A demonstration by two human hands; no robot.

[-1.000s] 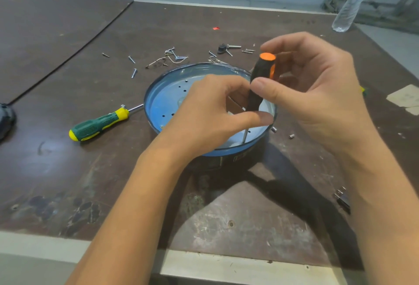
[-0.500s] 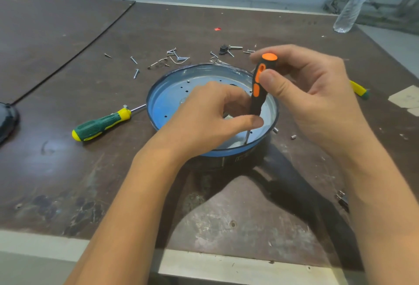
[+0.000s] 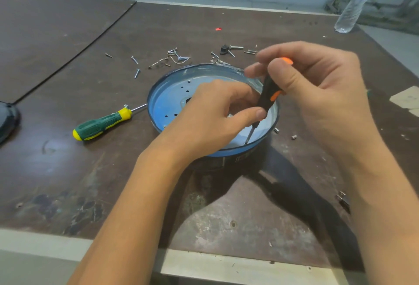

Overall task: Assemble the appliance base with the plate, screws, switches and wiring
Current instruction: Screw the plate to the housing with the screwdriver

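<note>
Fingers of the right hand curled tight around the upper handle of a black-and-orange screwdriver, thumb across the front, orange cap just showing above. Fingers of the left hand curled too, thumb tip pinching the tool's lower end where handle meets shaft. Screwdriver tilted, tip down on the near-right edge of the round blue plate, close to its raised rim. Plate seated on the dark appliance base, only a strip of it visible at the near side; small holes dotted across the plate's left half. Just left of the plate, a green-and-yellow screwdriver lying flat on the dark brown tabletop, its shaft reaching the rim. Beyond the plate, loose screws scattered beside a small black fitting. Two small metal pieces just right of the base. Far right corner, a clear water bottle upright; at the right edge, pale paper scraps; at the left edge, a dark object, cut off by the frame.
</note>
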